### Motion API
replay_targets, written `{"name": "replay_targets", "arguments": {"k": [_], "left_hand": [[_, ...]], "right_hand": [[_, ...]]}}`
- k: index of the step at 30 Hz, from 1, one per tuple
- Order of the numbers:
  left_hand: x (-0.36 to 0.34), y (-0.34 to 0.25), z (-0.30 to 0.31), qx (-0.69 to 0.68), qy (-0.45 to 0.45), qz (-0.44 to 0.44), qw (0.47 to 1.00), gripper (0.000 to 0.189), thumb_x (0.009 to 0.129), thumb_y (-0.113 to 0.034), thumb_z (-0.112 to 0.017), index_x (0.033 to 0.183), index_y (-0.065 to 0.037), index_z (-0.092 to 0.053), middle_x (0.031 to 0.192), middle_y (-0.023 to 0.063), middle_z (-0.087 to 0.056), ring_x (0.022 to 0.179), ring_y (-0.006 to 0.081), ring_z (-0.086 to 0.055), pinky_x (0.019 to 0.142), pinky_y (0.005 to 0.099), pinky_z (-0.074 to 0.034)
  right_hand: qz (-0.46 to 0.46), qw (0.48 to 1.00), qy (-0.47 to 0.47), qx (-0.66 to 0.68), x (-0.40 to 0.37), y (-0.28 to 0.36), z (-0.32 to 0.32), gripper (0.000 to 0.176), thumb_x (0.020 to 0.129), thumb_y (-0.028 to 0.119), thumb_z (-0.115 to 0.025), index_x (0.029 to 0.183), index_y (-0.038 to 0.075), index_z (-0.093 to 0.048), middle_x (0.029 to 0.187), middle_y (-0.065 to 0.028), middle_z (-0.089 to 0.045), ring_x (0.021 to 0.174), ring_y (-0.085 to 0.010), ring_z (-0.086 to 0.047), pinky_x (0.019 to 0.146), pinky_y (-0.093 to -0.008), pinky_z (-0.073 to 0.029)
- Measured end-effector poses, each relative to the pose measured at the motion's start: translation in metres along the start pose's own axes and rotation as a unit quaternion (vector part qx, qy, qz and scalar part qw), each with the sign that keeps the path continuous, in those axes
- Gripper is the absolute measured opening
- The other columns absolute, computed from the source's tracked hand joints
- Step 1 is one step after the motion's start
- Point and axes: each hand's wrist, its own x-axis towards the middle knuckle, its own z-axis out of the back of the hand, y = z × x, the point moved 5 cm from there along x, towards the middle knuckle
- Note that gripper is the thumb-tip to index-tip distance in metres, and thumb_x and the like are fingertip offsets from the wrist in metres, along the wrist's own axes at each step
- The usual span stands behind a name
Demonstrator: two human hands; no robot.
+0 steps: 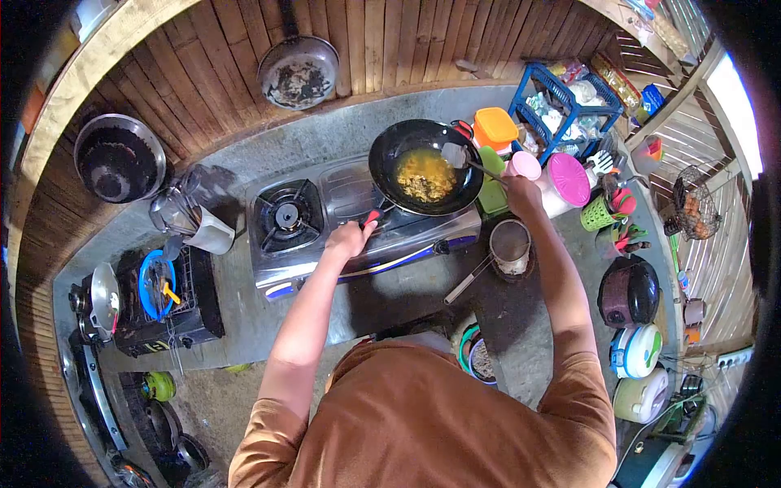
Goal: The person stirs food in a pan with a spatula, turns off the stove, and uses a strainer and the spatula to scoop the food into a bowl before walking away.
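Pan: We see a big black pan point(392, 145) sitting over the right side of the shiny stove point(358, 262). It hides what is under it.
Food: We spot yellow, wet, lumpy food point(429, 179) in the bottom of the pan.
Left hand: We see the left hand point(347, 241) curled tight around the pan's red and black handle point(372, 217).
Right hand: We see the right hand point(524, 195) closed around the end of the spatula's long stick. We cannot see all its fingers.
Spatula: We find the gray flat end of the spatula point(454, 155) inside the pan, by its right side. We cannot tell if it touches the pan wall.
Left burner: We see a round black burner point(286, 216) on the stove, near the left hand.
Small pot: We see a pot point(511, 259) on the counter point(407, 313), just right of the stove, with its handle pointing down and left.
Bright things: Past the right hand, we see a pink cup point(525, 166), a pink lid point(569, 180) and an orange tub point(496, 128).
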Motion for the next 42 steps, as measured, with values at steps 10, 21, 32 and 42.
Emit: {"name": "replay_targets", "arguments": {"k": [10,21,32,42], "left_hand": [[0.0,-0.001,0.0,-0.004,-0.005,-0.006,1.0,0.077,0.084,-0.062,-0.03,0.103,0.008,-0.055,0.103,0.0291,-0.055,0.1,0.0397,-0.053,0.087,0.044,-0.042],[0.002,0.001,-0.003,0.004,-0.006,-0.013,1.0,0.076,0.085,-0.061,-0.029,0.106,0.008,-0.053,0.102,0.0295,-0.056,0.1,0.0397,-0.053,0.088,0.0441,-0.042],[0.0,-0.001,-0.001,-0.008,-0.016,-0.013,1.0,0.077,0.085,-0.061,-0.028,0.1,0.009,-0.056,0.098,0.0303,-0.056,0.098,0.0398,-0.054,0.086,0.0443,-0.042],[0.001,0.0,-0.003,0.017,0.004,0.019,1.0,0.073,0.085,-0.061,-0.027,0.104,0.002,-0.057,0.107,0.0239,-0.056,0.104,0.0358,-0.053,0.089,0.0422,-0.042]], "right_hand": [[0.142,0.967,0.172,0.125,-0.006,0.004,-0.004,0.038,0.065,0.006,-0.056,0.102,0.012,-0.064,0.088,-0.0154,-0.064,0.079,-0.0288,-0.062,0.074,-0.0364,-0.047],[0.037,0.981,0.076,0.172,0.007,0.023,-0.008,0.03,0.073,0.01,-0.053,0.101,0.011,-0.063,0.084,-0.0184,-0.063,0.078,-0.032,-0.062,0.07,-0.0414,-0.048],[0.009,0.999,-0.004,0.042,0.003,0.013,-0.003,0.029,0.074,0.003,-0.042,0.094,0.006,-0.062,0.078,-0.0228,-0.061,0.076,-0.037,-0.061,0.065,-0.0455,-0.048],[0.068,0.987,0.094,0.11,-0.017,0.04,-0.011,0.027,0.076,0.008,-0.049,0.098,0.013,-0.064,0.086,-0.0193,-0.062,0.083,-0.0355,-0.06,0.073,-0.0427,-0.048]]}}
